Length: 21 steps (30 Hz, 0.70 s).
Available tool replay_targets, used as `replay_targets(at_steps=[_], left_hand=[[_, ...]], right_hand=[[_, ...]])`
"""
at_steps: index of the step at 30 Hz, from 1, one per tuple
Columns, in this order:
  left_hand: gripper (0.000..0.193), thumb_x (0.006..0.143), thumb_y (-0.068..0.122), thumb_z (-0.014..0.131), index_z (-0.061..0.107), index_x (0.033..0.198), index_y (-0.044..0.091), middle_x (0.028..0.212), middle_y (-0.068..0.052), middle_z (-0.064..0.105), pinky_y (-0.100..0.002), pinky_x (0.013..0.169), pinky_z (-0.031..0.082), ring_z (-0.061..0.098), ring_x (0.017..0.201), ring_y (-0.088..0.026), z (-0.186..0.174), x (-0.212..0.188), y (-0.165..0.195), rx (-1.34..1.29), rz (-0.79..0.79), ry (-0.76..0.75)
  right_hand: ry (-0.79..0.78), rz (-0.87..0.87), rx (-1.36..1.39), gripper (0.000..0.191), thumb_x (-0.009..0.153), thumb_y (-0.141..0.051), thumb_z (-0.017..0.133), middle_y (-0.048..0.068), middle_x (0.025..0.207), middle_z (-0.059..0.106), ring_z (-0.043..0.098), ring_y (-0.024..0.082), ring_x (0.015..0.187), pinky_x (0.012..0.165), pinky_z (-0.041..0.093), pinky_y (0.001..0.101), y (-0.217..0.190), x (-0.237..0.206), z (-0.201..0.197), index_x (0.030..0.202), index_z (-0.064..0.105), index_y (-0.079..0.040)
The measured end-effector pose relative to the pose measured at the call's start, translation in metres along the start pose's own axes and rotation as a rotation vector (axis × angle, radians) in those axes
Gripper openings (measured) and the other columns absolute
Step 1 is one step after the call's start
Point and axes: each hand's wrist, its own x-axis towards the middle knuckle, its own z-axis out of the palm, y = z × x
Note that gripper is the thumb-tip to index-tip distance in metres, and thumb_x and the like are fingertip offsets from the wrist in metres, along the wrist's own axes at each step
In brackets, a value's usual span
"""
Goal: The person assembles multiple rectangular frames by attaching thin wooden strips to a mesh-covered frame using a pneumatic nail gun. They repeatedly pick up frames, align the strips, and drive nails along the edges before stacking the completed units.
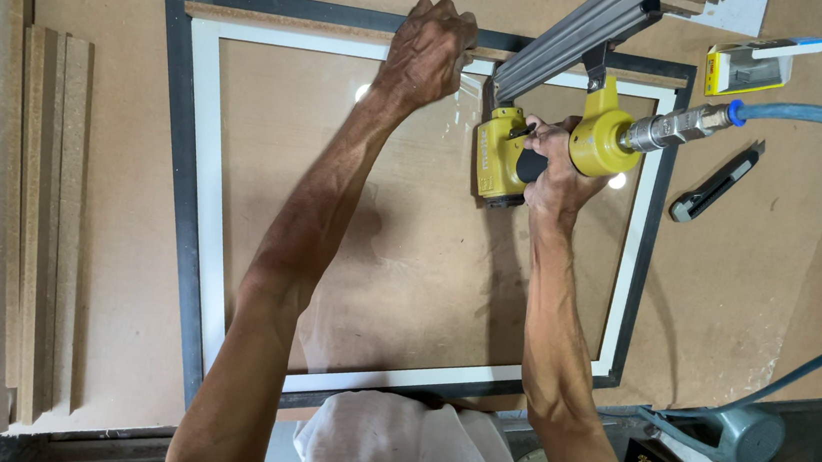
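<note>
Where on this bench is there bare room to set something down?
Bare brown board lies between the stacked fibreboard strips and the dark picture frame, and right of the frame below the black utility knife. The frame's top edge is crowded: left hand, right hand, yellow pneumatic nailer.

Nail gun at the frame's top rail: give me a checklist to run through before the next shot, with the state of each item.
1. Nail gun gripped by right hand: ok.
2. Air hose coupled to the gun: ok.
3. Left hand pressing the fibreboard strip on the frame: ok.
4. Left hand apart from the gun's nose: ok.
5. Nose seated against the strip: cannot tell.
6. Utility knife outside the frame: ok.
</note>
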Motion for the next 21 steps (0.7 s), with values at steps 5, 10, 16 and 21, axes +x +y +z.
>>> replay_targets(at_steps=[5, 10, 16, 21], left_hand=[[0.02, 0.084, -0.004, 0.063, 0.074, 0.1, 0.0, 0.086, -0.018, 0.071, -0.046, 0.09, 0.05, 0.065, 0.09, -0.026, -0.005, 0.0, 0.001, 0.017, 0.011, 0.022], [0.007, 0.09, -0.001, 0.068, 0.072, 0.096, 0.001, 0.084, -0.017, 0.07, -0.047, 0.087, 0.052, 0.066, 0.088, -0.027, -0.026, 0.005, 0.011, -0.04, 0.026, -0.024], [0.004, 0.098, 0.0, 0.067, 0.069, 0.095, 0.002, 0.09, -0.016, 0.072, -0.046, 0.088, 0.052, 0.068, 0.087, -0.026, -0.104, -0.028, -0.019, 0.009, 0.035, -0.065], [0.012, 0.089, 0.003, 0.068, 0.071, 0.101, 0.002, 0.099, -0.015, 0.075, -0.044, 0.09, 0.051, 0.069, 0.096, -0.026, -0.176, -0.081, -0.082, 0.064, 0.139, 0.102]], right_hand=[[-0.087, -0.047, -0.017, 0.025, 0.084, 0.009, 0.069, 0.009, 0.076, 0.058, 0.064, 0.022, 0.063, 0.089, 0.067, 0.0485, 0.004, -0.001, -0.004, 0.106, 0.058, 0.007], [-0.183, -0.128, -0.071, 0.009, 0.088, 0.009, 0.068, 0.01, 0.074, 0.059, 0.063, 0.022, 0.063, 0.093, 0.067, 0.0503, -0.004, -0.016, 0.012, 0.094, 0.06, 0.007], [-0.178, -0.03, -0.084, 0.012, 0.079, 0.006, 0.066, 0.007, 0.07, 0.06, 0.065, 0.02, 0.06, 0.084, 0.066, 0.0443, -0.014, -0.058, 0.08, 0.089, 0.061, 0.003], [-0.202, -0.034, -0.09, 0.011, 0.081, 0.006, 0.068, 0.008, 0.07, 0.061, 0.066, 0.02, 0.062, 0.085, 0.066, 0.0458, -0.001, -0.093, 0.147, 0.089, 0.06, 0.004]])
